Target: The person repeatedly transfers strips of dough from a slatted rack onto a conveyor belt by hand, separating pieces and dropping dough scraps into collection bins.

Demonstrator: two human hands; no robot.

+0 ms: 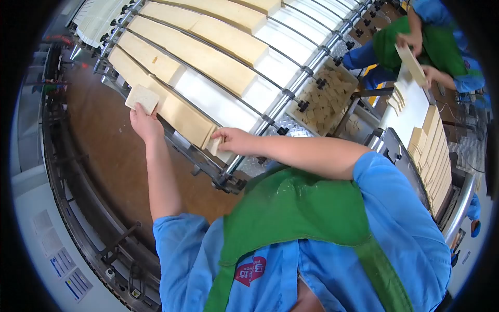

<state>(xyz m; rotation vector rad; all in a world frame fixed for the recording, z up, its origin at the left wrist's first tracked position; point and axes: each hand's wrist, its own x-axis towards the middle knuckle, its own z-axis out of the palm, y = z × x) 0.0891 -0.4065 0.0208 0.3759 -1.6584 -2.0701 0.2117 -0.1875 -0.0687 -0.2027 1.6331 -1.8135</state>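
Holding a pale, squarish slice [142,98] is the left hand [146,125].

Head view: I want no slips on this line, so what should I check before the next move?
1. Left hand gripping the square piece: ok.
2. Square piece whole: cannot tell; fingers cover part of it.
3. Right hand at the end of the near row: ok.
4. Right hand's grip firm: cannot tell from this angle.
5. Rows ending level: not ok; the next row stops short.
6. Co-worker's hands clear of the near row: ok.
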